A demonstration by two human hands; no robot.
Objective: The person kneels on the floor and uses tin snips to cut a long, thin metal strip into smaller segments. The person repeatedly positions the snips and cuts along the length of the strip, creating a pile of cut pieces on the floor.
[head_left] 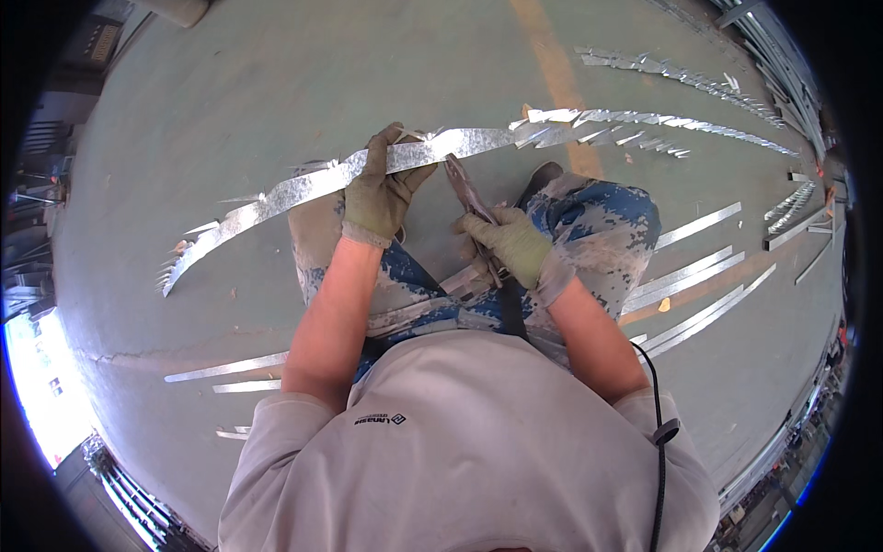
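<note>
My left hand (377, 193), in a grey-green work glove, is closed around a long shiny metal strip (308, 187). The strip runs crosswise in front of my knees, with pointed tabs sticking out along its edge and a cluster at its left end. My right hand (510, 244), gloved too, grips a worn pliers-like hand tool (467, 190) by its handles. The tool's narrow head reaches the strip's near edge, right of my left hand. Whether its jaws are closed on the metal cannot be made out.
More tabbed metal strips (685, 121) lie on the green floor at the far right. Plain flat strips (690, 276) rest right of my knee, and others (225, 368) lie at the left. A yellow line (549, 55) crosses the floor. Metal stock (782, 74) lines the right edge.
</note>
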